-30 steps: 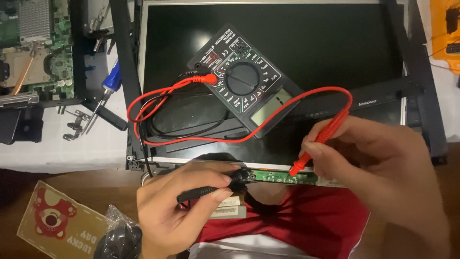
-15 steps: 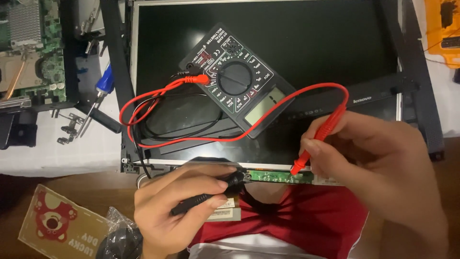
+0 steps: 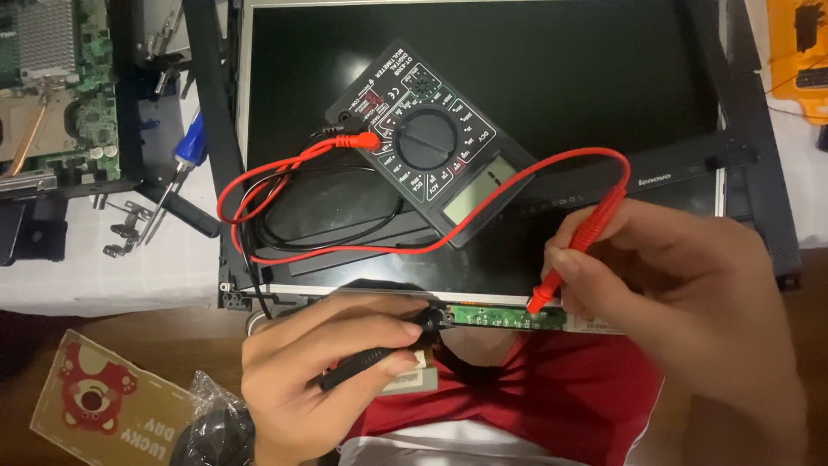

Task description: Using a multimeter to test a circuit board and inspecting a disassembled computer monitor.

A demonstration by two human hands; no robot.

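Observation:
My left hand (image 3: 323, 367) grips a black test probe (image 3: 384, 352), its tip at the left end of a narrow green circuit strip (image 3: 496, 316) along the near edge of a dark laptop screen panel (image 3: 535, 86). My right hand (image 3: 681, 289) pinches a red test probe (image 3: 580, 246) whose tip touches the strip's right part. A black digital multimeter (image 3: 423, 142) lies tilted on the panel. Its red lead (image 3: 285, 177) and black lead (image 3: 332, 229) loop across the panel to the probes.
A green motherboard with a heatsink (image 3: 52, 78) lies at far left. A blue-handled screwdriver (image 3: 185, 160) and metal hinges (image 3: 129, 233) rest on the white cloth (image 3: 103, 276). A card with a red bear (image 3: 95, 397) sits near left. An orange object (image 3: 798, 52) is at top right.
The view has drifted slightly, so everything sits a little lower and left in frame. Both hands keep their probes on the strip, barely moving.

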